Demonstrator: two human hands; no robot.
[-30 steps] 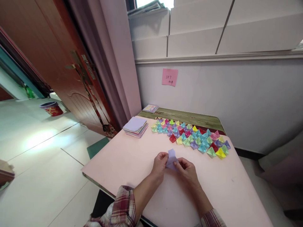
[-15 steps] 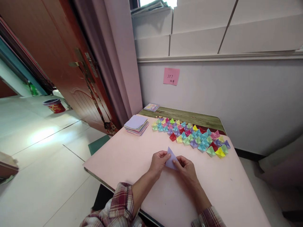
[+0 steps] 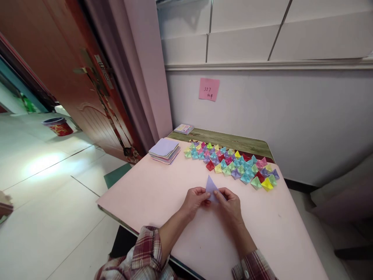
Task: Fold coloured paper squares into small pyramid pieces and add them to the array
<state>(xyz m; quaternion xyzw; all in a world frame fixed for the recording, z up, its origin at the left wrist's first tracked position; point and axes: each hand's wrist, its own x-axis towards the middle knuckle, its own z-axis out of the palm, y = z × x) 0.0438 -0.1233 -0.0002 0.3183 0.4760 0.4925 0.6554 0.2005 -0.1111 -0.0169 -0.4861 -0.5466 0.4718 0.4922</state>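
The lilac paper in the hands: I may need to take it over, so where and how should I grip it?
Probably pinch the upper tip of the lilac paper lightly, from the far side. That narrow tip juts out past the left hand and right hand, which hold its lower part.

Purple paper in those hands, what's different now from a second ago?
The paper had a blunt top; now it comes to a sharp point. The left hand and right hand both kept hold of it. The stack and colourful shapes stayed put.
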